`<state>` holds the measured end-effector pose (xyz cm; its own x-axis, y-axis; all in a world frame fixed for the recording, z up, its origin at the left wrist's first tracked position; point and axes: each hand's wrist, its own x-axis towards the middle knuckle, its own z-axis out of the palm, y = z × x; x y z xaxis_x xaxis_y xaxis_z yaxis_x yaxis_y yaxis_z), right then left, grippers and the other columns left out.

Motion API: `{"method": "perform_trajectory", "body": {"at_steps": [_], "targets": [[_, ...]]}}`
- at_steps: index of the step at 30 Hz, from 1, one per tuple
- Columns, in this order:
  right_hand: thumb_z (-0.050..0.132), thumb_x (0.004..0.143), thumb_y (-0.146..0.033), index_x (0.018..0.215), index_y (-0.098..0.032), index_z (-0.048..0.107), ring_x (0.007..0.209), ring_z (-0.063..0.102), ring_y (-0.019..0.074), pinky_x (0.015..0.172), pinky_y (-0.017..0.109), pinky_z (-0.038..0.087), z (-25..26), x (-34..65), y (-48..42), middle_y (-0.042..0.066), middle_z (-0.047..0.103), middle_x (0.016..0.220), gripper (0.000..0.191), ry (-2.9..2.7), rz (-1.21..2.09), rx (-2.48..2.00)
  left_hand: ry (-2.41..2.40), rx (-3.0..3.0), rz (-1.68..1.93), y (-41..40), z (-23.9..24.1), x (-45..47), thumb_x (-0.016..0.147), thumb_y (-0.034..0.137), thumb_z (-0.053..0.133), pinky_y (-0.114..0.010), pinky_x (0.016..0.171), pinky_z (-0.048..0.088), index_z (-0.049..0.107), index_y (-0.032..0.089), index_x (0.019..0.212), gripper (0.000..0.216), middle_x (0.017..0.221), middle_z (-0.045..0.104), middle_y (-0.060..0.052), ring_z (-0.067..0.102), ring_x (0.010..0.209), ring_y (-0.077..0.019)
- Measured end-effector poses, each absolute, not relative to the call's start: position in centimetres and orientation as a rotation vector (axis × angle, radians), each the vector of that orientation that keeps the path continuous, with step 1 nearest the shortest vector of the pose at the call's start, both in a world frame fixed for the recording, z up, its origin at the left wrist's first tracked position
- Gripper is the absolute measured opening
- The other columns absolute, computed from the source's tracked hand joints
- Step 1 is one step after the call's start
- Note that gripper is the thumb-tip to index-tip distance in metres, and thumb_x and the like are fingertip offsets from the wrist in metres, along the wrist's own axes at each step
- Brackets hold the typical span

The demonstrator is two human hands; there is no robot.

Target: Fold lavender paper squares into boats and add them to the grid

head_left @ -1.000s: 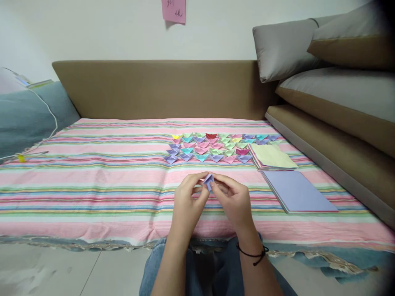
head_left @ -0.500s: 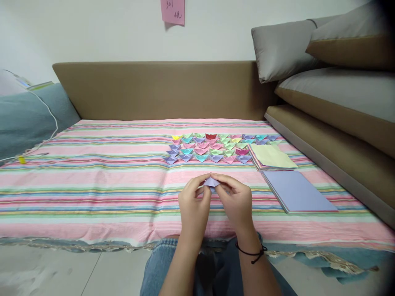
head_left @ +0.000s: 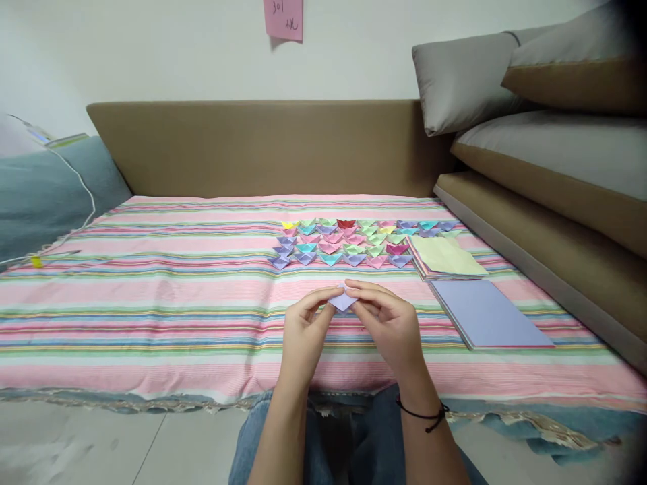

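Both my hands pinch a small folded lilac paper piece (head_left: 342,300) above the striped bedsheet (head_left: 151,310). My left hand (head_left: 303,330) grips its left side with thumb and fingers. My right hand (head_left: 387,320), a black band at its wrist, holds the right side. Beyond them lie several small folded paper shapes (head_left: 354,241) in rows, in purple, pink, green, blue, yellow and red.
Two stacks of flat paper lie to the right: a lilac-topped stack (head_left: 485,315) and a pale yellow-topped stack (head_left: 447,257). Brown and grey cushions (head_left: 550,141) pile up at the right. A blue-grey blanket (head_left: 45,192) with a white cable is at the left. A pink note (head_left: 283,17) hangs on the wall.
The lilac piece has turned from an upright fold to a flatter triangle between my fingertips. My hands shifted slightly and spread a little.
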<state>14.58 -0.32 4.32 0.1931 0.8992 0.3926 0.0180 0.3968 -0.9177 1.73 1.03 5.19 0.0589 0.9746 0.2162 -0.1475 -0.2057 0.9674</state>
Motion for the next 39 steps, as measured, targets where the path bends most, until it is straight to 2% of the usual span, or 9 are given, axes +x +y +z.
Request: {"method": "perform_trajectory", "body": {"at_steps": [6,10,12,19,22,24,27,32,39], "targets": [[0.069,0.073,-0.025,0.089,-0.024,0.073,0.104,0.06,0.0249,0.078,0.036,0.057,4.7,15.1,-0.4,0.008,0.065,0.108,0.016,-1.225,0.875,-0.955,0.909,1.216,1.306,0.9,5.3,1.3,0.078,0.024,0.057,-0.031,0.079,0.053,0.072,0.019,0.093,0.022,0.108,0.067,-0.009,0.06,0.103,-0.0226],[0.072,0.07,-0.022,0.085,-0.023,0.074,0.1,0.061,0.0243,0.077,0.036,0.057,4.1,15.2,-0.1,0.008,0.066,0.101,0.016,-1.165,0.883,-0.936,0.94,1.274,1.318,0.9,5.5,1.7,0.066,0.023,0.073,-0.032,0.08,0.053,0.072,0.018,0.089,0.023,0.104,0.067,-0.009,0.06,0.103,-0.0238],[0.073,0.068,-0.02,0.083,-0.022,0.074,0.098,0.062,0.0234,0.078,0.035,0.056,3.9,15.2,0.0,0.007,0.067,0.097,0.015,-1.141,0.885,-0.915,0.928,1.279,1.315,0.9,5.5,1.7,0.065,0.022,0.074,-0.032,0.078,0.053,0.071,0.018,0.088,0.024,0.105,0.067,-0.009,0.06,0.103,-0.0235],[0.075,0.065,-0.021,0.096,-0.021,0.069,0.079,0.066,0.0186,0.07,0.033,0.057,4.2,15.0,-0.1,0.005,0.07,0.09,0.031,-1.033,1.046,-0.96,0.854,1.264,1.302,0.9,5.5,1.6,0.068,0.016,0.07,-0.025,0.074,0.053,0.062,0.018,0.09,0.024,0.102,0.063,-0.006,0.062,0.092,-0.0163],[0.076,0.063,-0.022,0.094,-0.019,0.07,0.078,0.066,0.0183,0.071,0.032,0.056,4.2,14.9,-0.1,0.004,0.069,0.084,0.031,-1.015,1.054,-0.987,0.856,1.244,1.292,0.9,5.6,1.8,0.066,0.016,0.071,-0.023,0.067,0.052,0.057,0.019,0.093,0.03,0.109,0.058,-0.006,0.061,0.085,-0.0135],[0.076,0.063,-0.022,0.091,-0.017,0.07,0.075,0.065,0.0172,0.069,0.031,0.055,4.2,14.7,0.0,0.004,0.068,0.079,0.03,-0.952,1.011,-1.006,0.874,1.231,1.319,0.9,5.5,2.0,0.067,0.016,0.07,-0.022,0.069,0.052,0.056,0.019,0.093,0.03,0.108,0.057,-0.006,0.06,0.088,-0.0136],[0.075,0.063,-0.023,0.089,-0.017,0.068,0.073,0.064,0.0158,0.067,0.029,0.052,4.3,14.3,0.1,0.003,0.067,0.076,0.028,-0.815,0.96,-1.002,0.873,1.207,1.323,1.0,5.2,2.3,0.064,0.016,0.073,-0.024,0.075,0.052,0.055,0.019,0.096,0.037,0.102,0.059,-0.004,0.059,0.091,-0.0142],[0.075,0.061,-0.024,0.077,-0.017,0.064,0.064,0.062,0.013,0.065,0.027,0.05,4.4,13.8,0.2,0.0,0.065,0.068,0.021,-0.746,0.997,-0.953,0.947,1.119,1.326,1.1,4.8,2.8,0.062,0.018,0.075,-0.023,0.069,0.052,0.062,0.013,0.084,0.026,0.079,0.066,-0.004,0.062,0.075,-0.0121],[0.078,0.059,-0.025,0.078,-0.018,0.065,0.06,0.059,0.0105,0.064,0.025,0.051,4.5,13.9,0.2,-0.003,0.062,0.064,0.024,-0.738,1.072,-0.942,0.973,0.959,1.369,1.0,4.8,2.9,0.059,0.019,0.077,-0.023,0.061,0.054,0.066,0.012,0.077,0.022,0.065,0.069,-0.002,0.064,0.06,-0.0115]]}}
